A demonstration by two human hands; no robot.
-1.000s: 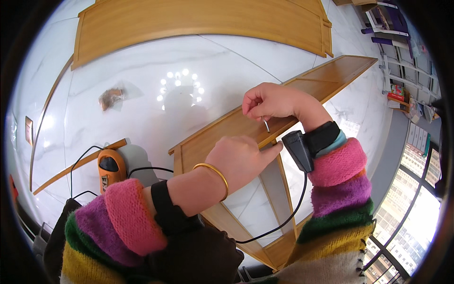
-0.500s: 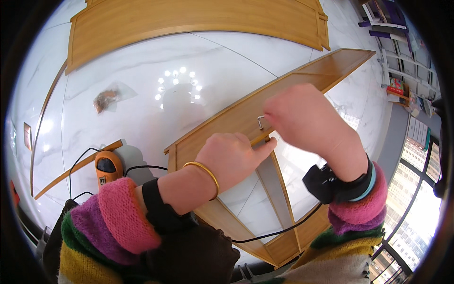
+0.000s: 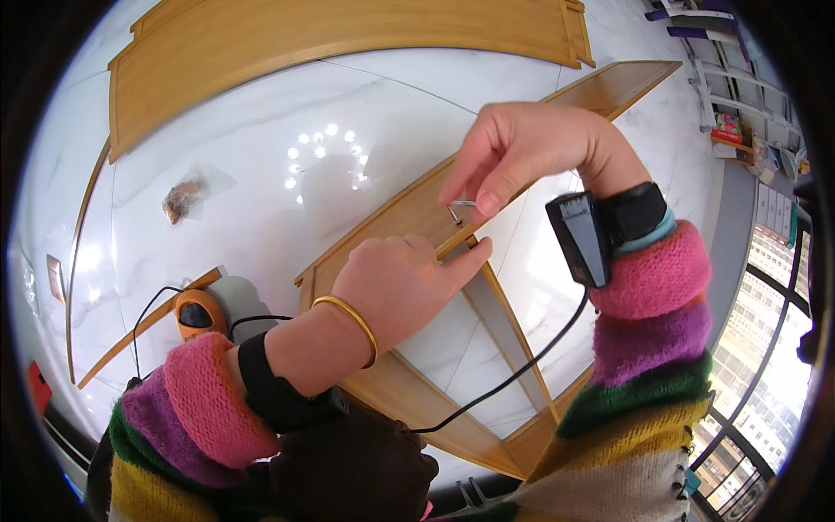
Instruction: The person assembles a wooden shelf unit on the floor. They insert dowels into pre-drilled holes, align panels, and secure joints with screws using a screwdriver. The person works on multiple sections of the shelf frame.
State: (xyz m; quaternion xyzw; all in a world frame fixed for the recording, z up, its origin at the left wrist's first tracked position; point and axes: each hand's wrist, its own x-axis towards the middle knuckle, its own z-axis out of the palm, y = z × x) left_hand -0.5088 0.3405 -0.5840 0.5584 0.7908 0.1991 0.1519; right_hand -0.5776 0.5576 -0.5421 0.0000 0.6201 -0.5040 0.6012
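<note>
A wooden frame [image 3: 404, 219] stands in front of me, its long board running up to the far right. My left hand [image 3: 391, 280] is closed on the board's near edge, with the thumb stretched along by the joint with a slat [image 3: 503, 304]. My right hand [image 3: 532, 150] pinches a small bent metal hex key [image 3: 463, 204] between thumb and fingers. One end of the key points down at the board's face, just beyond my left thumb. Whether its tip sits in a screw is too small to tell.
Across the far floor lies a large wooden panel [image 3: 348, 30]. To the left are a small plastic bag of parts [image 3: 184, 198], a wooden strip [image 3: 148, 326] and an orange-and-black device [image 3: 198, 313] with a cable. A black cable [image 3: 513, 383] runs from my right wrist.
My right hand has turned and lifted, from a fist beside the hex key to a finger-and-thumb pinch on it. The left hand keeps its hold on the frame; the view has shifted slightly.
</note>
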